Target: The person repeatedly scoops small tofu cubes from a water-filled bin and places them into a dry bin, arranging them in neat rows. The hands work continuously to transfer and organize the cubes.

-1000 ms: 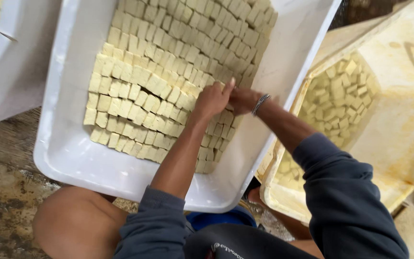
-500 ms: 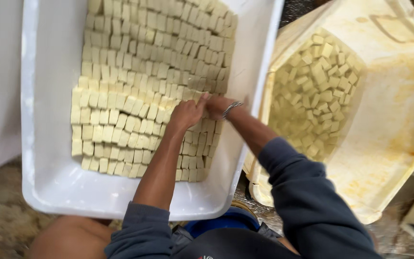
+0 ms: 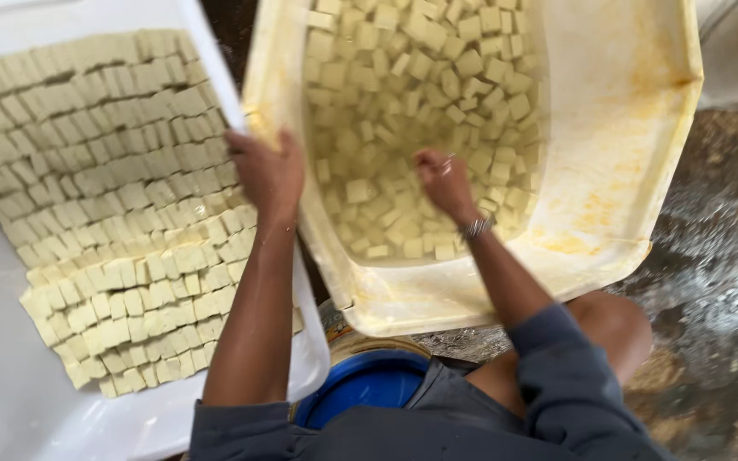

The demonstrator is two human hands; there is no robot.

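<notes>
Since the earlier frames, both hands have left the white tray and the view has swung right, so the yellowed tub now fills the centre. The left hand [image 3: 268, 175] rests on the near-left rim of the yellowed tub [image 3: 634, 128], fingers curled over the edge, apparently to steady it. The right hand [image 3: 443, 181] reaches down into the tub among the loose cubes [image 3: 437, 77]; its fingers are drawn together, but whether they pinch a cube cannot be determined.

The loose cubes lie in cloudy liquid, unordered. In the white tray [image 3: 10, 401], just left of the tub, the arranged cubes [image 3: 104, 213] lie in tight rows, which keeps them packed and countable.

The tray's far and left edges are cut off. A blue container [image 3: 356, 388] shows partly below the tub, between the forearms; its contents are hidden. The wet ground [image 3: 711, 256] at right is blurred.
</notes>
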